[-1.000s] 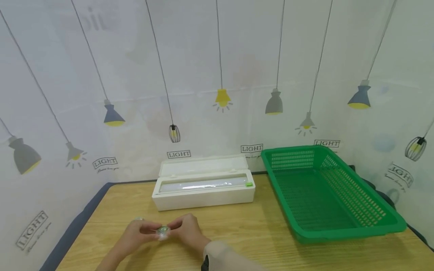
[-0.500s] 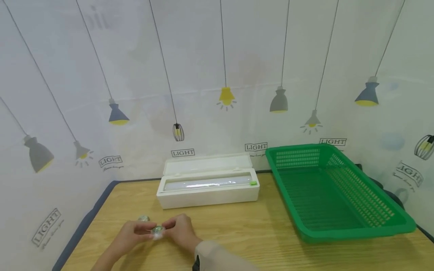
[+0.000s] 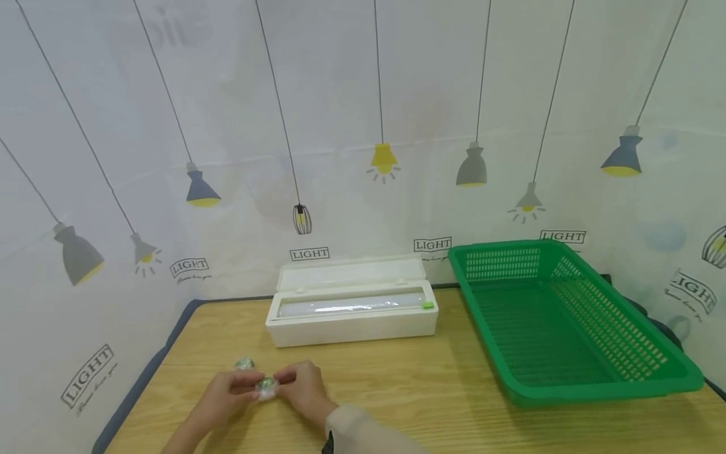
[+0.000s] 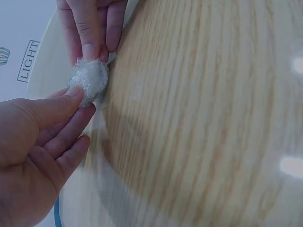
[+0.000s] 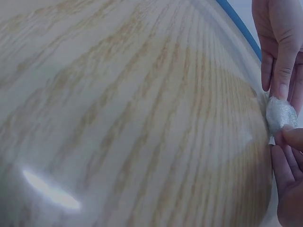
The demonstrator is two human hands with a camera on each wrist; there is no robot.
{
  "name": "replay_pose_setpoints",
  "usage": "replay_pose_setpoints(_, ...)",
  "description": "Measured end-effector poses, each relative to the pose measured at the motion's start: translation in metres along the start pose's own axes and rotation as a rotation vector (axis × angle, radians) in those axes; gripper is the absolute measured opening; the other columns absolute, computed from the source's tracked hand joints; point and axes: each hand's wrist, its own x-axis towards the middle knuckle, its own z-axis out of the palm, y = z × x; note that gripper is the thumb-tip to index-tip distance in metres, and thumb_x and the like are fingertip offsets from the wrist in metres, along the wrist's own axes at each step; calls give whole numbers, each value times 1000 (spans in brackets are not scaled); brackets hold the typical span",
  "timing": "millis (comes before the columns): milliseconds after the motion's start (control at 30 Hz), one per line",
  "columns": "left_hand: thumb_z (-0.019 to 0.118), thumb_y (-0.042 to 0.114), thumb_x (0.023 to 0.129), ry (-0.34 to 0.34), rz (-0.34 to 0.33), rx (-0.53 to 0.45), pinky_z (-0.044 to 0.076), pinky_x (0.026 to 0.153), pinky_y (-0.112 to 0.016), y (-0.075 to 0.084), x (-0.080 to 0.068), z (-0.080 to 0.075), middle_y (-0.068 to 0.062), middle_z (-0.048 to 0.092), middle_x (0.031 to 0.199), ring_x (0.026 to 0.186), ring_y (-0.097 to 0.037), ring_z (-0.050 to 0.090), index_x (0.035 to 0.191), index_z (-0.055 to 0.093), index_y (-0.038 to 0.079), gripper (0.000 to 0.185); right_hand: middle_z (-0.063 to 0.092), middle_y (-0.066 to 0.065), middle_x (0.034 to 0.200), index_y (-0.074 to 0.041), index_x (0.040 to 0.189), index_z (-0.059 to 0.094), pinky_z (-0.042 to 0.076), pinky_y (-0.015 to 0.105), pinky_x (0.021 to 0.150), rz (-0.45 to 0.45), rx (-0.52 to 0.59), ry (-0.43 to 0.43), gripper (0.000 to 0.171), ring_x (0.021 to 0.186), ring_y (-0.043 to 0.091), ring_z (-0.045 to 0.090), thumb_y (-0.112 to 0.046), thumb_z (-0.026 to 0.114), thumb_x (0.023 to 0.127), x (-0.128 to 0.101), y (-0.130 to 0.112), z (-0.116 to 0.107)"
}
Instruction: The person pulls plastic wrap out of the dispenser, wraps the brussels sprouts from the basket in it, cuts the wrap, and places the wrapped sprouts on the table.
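Between my two hands is a small round bundle wrapped in crinkled clear plastic film [image 4: 90, 78], greenish on top in the head view [image 3: 266, 384]. My left hand [image 3: 224, 397] pinches one side of it with thumb and fingers. On the opposite side, my right hand [image 3: 303, 386] pinches it the same way. Both hands are low over the wooden table. What lies inside the film is blurred. A second film-wrapped piece [image 3: 244, 364] rests on the table just behind my left hand.
A white cling film dispenser box [image 3: 351, 328] stands at the back, lid raised, a film roll [image 3: 351, 305] inside and a green slide cutter [image 3: 428, 305] at its right end. A large green plastic basket [image 3: 493, 359] occupies the right side. A printed backdrop rises behind the table.
The head view has shifted slightly, moving the scene a little right. Both hands keep hold of the wrapped bundle, and the second piece behind my left hand has come more into sight.
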Motion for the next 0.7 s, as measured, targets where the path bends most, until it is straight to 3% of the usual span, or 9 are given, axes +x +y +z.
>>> replay_pose_setpoints(200, 66, -4, 78, 44, 10, 43, 52, 72, -27, -3, -2, 3, -28, 58, 108, 90, -31, 62, 107, 59, -12, 31, 68, 6, 73, 2, 82, 69, 47, 16, 60, -9, -5, -13, 17, 65, 5, 60, 11, 71, 67, 1, 0, 1)
replay_pose_setpoints(700, 68, -2, 77, 34, -29, 102, 52, 71, -31, 15, -2, -2, -23, 63, 101, 87, -29, 63, 104, 61, -10, 28, 63, 7, 71, 4, 88, 68, 46, 17, 56, 20, 7, -35, 20, 62, 4, 54, 7, 73, 68, 3, 0, -7)
